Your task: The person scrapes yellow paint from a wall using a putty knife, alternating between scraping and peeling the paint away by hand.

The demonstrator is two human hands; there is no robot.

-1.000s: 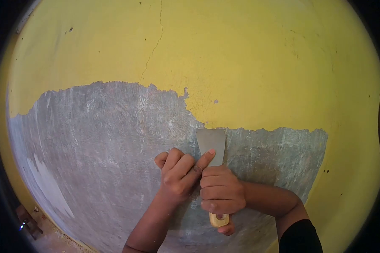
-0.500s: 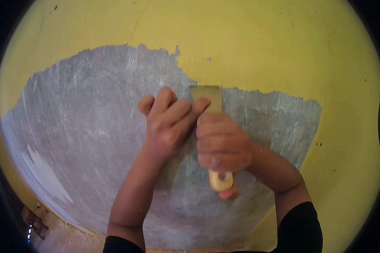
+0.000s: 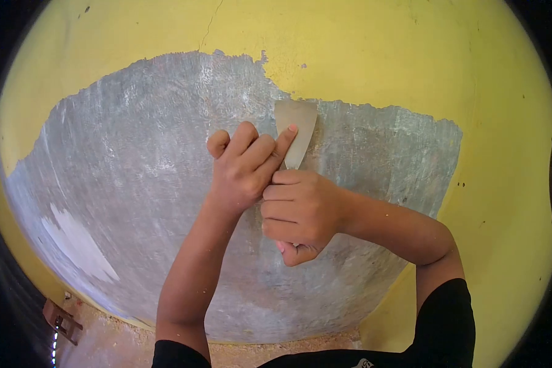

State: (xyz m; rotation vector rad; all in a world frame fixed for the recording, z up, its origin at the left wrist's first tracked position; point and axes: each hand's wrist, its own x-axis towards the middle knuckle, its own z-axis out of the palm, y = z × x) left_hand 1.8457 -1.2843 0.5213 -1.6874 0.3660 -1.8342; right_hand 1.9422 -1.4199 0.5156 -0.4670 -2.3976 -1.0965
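Note:
My right hand (image 3: 300, 211) is wrapped around the handle of a scraper, its fist hiding most of the handle. The scraper's broad metal blade (image 3: 299, 126) points up, its edge just below the torn border of the yellow paint (image 3: 386, 55). Beside it, my left hand (image 3: 245, 162) has its fingers bent, with one fingertip pressed on the blade's face; its thumb is hidden. Both hands are in front of the bare grey patch of wall (image 3: 147, 165), where the paint is gone.
Paint flakes and dust lie on the floor (image 3: 113, 343) along the wall's foot. A small brown wooden piece of furniture (image 3: 61, 320) stands at the lower left. A whitish patch (image 3: 80, 242) marks the left part of the wall, and a thin crack (image 3: 210, 24) runs through the paint above.
My right hand has shifted left and turned, so the handle's butt no longer shows. The blade has tilted and sits slightly lower against the paint border; my left finger stays on it.

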